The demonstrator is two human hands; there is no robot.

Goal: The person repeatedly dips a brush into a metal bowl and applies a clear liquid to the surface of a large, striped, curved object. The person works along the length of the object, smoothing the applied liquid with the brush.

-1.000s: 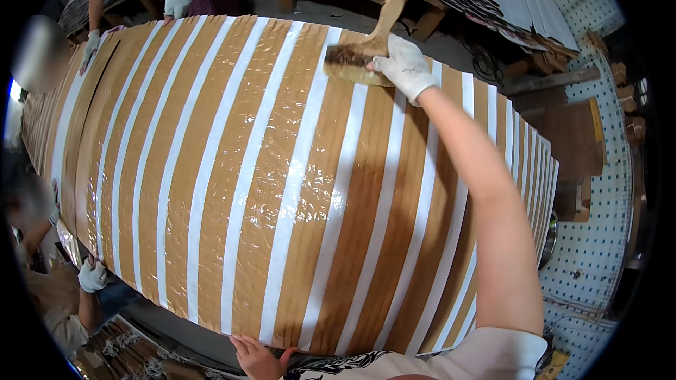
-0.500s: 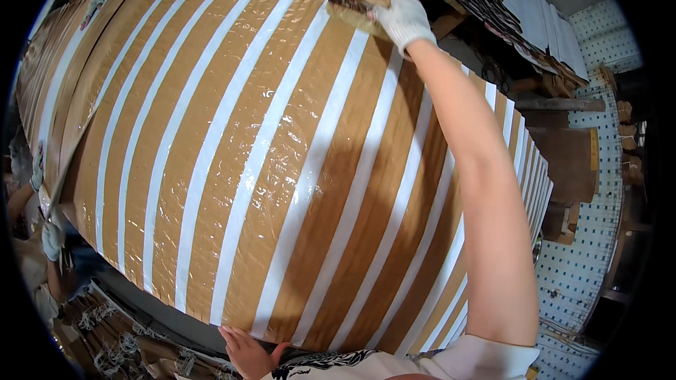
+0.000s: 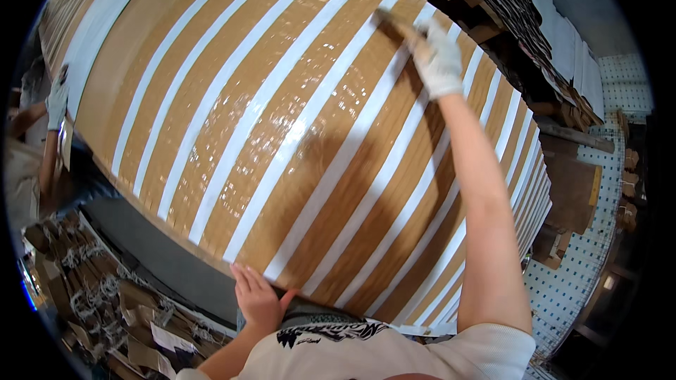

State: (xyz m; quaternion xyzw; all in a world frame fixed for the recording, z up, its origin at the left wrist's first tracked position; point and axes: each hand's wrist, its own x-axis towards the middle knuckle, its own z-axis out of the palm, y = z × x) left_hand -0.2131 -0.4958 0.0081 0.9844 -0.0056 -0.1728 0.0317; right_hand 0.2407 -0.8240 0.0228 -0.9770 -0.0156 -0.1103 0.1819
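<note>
A wide brown cardboard sheet (image 3: 282, 119) with long white stripes lies in front of me, its surface shiny and wet in places. My right hand (image 3: 438, 63), in a white glove, reaches far across it and is shut on a wooden brush (image 3: 398, 22), whose blurred head rests on the sheet near the far edge. My bare left hand (image 3: 257, 299) lies flat with fingers apart on the near edge of the sheet.
Another person's gloved hand (image 3: 56, 102) touches the sheet's left edge. Stacks of folded cardboard (image 3: 105, 302) sit low at the left. More stacked board (image 3: 507, 7) lies beyond the far edge. A white pegboard wall (image 3: 584, 267) stands at the right.
My right hand has drawn the brush back toward me along the stripe from the far edge. My view has tilted and come closer. The left hand stays on the near edge.
</note>
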